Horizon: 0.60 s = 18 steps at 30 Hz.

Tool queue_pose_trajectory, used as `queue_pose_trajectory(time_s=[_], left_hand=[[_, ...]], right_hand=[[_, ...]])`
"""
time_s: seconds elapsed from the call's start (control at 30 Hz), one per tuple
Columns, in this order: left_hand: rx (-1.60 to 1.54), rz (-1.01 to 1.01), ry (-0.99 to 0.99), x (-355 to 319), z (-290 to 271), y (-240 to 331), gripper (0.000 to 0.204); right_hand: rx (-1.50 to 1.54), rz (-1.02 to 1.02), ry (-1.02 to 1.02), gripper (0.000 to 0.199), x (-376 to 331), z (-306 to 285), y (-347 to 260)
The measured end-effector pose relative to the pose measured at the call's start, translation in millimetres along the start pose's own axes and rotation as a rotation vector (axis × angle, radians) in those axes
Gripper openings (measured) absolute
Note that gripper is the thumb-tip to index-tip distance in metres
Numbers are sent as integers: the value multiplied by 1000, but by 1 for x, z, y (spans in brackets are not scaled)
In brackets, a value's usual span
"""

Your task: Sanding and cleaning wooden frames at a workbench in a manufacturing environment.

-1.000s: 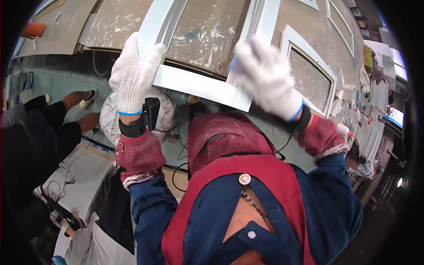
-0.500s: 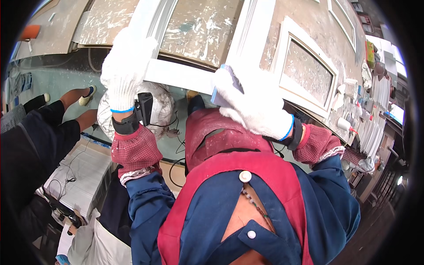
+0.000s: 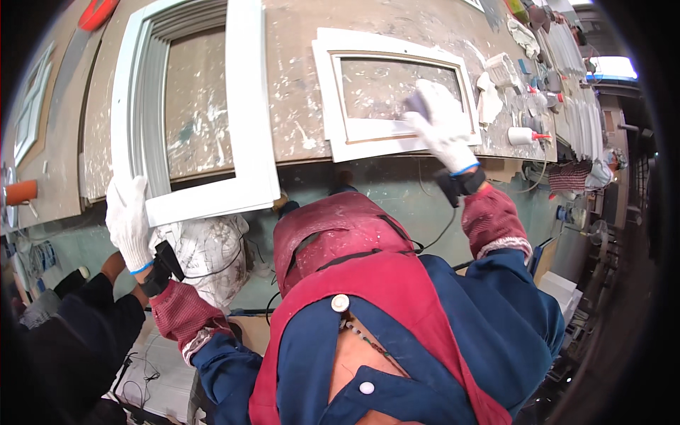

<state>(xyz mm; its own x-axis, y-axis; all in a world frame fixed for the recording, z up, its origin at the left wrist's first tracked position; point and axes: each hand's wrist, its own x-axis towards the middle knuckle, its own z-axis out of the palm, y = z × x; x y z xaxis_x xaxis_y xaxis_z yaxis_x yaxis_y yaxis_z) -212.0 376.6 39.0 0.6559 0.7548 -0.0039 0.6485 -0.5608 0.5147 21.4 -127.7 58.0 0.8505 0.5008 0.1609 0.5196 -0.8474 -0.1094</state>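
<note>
My left hand (image 3: 127, 221), in a white knit glove, holds the near left corner of a tall white frame (image 3: 249, 127). This frame lies on the worktable, its near end at the table's front edge. My gloved right hand (image 3: 445, 127) is closed around a grey-blue sanding block (image 3: 416, 105), partly hidden by the fingers. That hand is over the right end of a smaller white frame (image 3: 379, 146), which lies flat to the right of the tall one. Motion blurs the block slightly, and I cannot tell whether it touches the frame.
The brown worktable (image 3: 294, 85) is spotted with white paint. A white bottle with a red nozzle (image 3: 520, 136) lies at its right, near cloths and cups. Below the tall frame is a stained white bundle (image 3: 205, 258). Another person (image 3: 78, 333) is at lower left.
My right hand has moved with the sanding block from the tall frame's near end to the smaller frame. The view has shifted right, and my left hand remains at the tall frame's near left corner.
</note>
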Motion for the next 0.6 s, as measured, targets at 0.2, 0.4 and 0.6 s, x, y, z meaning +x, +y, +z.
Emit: queue_pose_trajectory(time_s=[0.2, 0.4, 0.6], left_hand=[[-54, 43, -73, 12, -4, -30, 49], [614, -160, -99, 4, -26, 20, 76], [260, 164, 147, -78, 23, 190, 57]], right_hand=[[-272, 534, 17, 78, -63, 25, 218], [-264, 672, -12, 77, -59, 65, 327], [-281, 541, 85, 74, -51, 93, 375]])
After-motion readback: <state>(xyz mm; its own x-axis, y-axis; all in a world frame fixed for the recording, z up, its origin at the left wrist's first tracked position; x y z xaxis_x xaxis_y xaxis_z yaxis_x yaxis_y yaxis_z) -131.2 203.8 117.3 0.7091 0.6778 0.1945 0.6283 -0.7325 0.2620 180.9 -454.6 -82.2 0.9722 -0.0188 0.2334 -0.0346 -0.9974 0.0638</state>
